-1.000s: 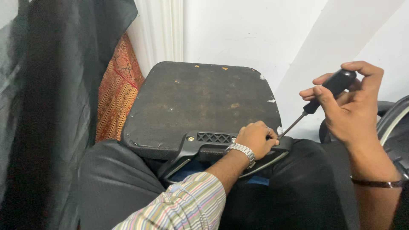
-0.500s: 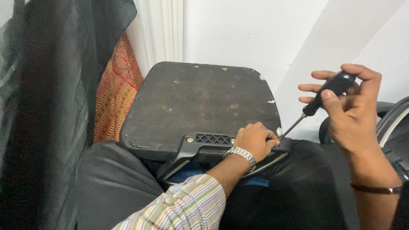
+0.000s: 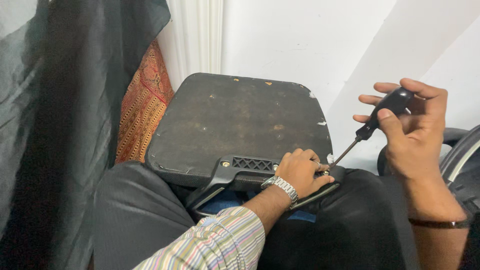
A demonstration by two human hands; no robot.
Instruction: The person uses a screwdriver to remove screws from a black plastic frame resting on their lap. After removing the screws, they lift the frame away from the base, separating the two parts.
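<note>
Your right hand (image 3: pixel 412 132) grips one screwdriver (image 3: pixel 372 122), while your left hand (image 3: pixel 300 172) is closed on the chair seat's one black bracket (image 3: pixel 245 170).

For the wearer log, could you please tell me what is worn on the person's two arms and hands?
The left arm has a long sleeve striped in pastel colours, a silver metal-link watch at the wrist and a ring on one finger of the left hand. The right hand is bare, with a thin dark band at its wrist.
</note>
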